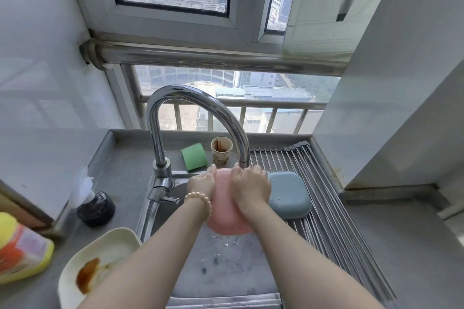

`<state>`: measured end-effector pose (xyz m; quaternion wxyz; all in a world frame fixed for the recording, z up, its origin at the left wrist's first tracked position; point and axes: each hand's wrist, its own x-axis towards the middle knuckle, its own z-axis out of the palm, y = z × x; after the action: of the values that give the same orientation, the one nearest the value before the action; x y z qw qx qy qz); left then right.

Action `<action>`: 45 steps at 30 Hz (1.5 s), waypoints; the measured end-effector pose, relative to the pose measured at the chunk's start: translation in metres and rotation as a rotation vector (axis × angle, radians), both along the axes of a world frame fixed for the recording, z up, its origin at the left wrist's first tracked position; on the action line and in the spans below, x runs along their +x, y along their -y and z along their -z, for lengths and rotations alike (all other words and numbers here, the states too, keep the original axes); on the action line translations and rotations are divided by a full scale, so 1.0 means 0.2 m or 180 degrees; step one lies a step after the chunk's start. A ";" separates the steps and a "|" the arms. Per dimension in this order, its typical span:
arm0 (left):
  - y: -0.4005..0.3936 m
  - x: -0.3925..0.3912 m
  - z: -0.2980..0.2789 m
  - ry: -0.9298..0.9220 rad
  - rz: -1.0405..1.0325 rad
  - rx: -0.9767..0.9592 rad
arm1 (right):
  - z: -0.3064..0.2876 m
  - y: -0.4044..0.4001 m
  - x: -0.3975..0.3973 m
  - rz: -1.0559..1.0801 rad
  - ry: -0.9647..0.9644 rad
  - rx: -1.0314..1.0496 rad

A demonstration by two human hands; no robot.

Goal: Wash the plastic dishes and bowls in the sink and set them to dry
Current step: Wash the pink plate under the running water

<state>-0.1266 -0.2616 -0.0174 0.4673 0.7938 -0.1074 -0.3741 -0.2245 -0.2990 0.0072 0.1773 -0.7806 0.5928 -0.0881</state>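
A pink plastic dish (pixel 225 211) is held tilted over the sink (pixel 226 266), right under the faucet spout (pixel 243 163). My left hand (pixel 201 184), with a bead bracelet at the wrist, grips its left edge. My right hand (pixel 249 187) lies over its upper right part with fingers curled on the rim. A blue-grey plastic dish (pixel 288 194) lies upside down on the roll-up drying rack (pixel 334 228) to the right. A cream dish (pixel 98 263) with brown sauce stains sits on the counter at the lower left, partly hidden by my left forearm.
A green sponge (pixel 193 160) and a stained paper cup (pixel 221 151) stand behind the sink. The faucet handle (pixel 165 198) sticks out at the left. A yellow detergent bottle (pixel 20 251) and a black holder (pixel 96 208) with white plastic sit on the left counter.
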 end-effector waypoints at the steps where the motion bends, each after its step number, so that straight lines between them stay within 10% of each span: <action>1: 0.01 0.00 -0.01 -0.0090 -0.0151 0.0028 | 0.02 -0.07 0.02 -0.0178 -0.0154 -0.0131; 8: -0.02 0.01 0.07 -0.0909 -0.0676 0.0013 | 0.25 -0.21 -0.04 -0.1203 -0.0039 -0.1111; 19: -0.05 -0.01 0.11 -0.1662 -0.0616 -0.0316 | 0.06 0.11 -0.17 0.1088 0.1985 0.1770; 30: -0.16 0.08 0.10 -0.3454 0.0857 -0.0249 | 0.09 -0.02 -0.25 -0.2015 0.1660 -0.1415; 34: -0.14 0.06 0.14 -0.2956 0.0250 -0.0626 | 0.14 -0.04 -0.30 -0.2731 0.0157 -0.1099; 38: -0.14 -0.04 0.15 -0.1700 -0.0175 -0.0914 | 0.18 -0.06 -0.27 -0.1926 -0.1441 -0.0016; 45: -0.15 -0.17 0.11 -0.2803 -0.0123 -0.1795 | 0.18 -0.09 -0.03 -0.1632 -0.0637 0.0538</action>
<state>-0.1598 -0.2318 -0.0398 0.6707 0.4064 0.0174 -0.6203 -0.2300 -0.2810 -0.0287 0.1989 -0.8923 0.3960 0.0867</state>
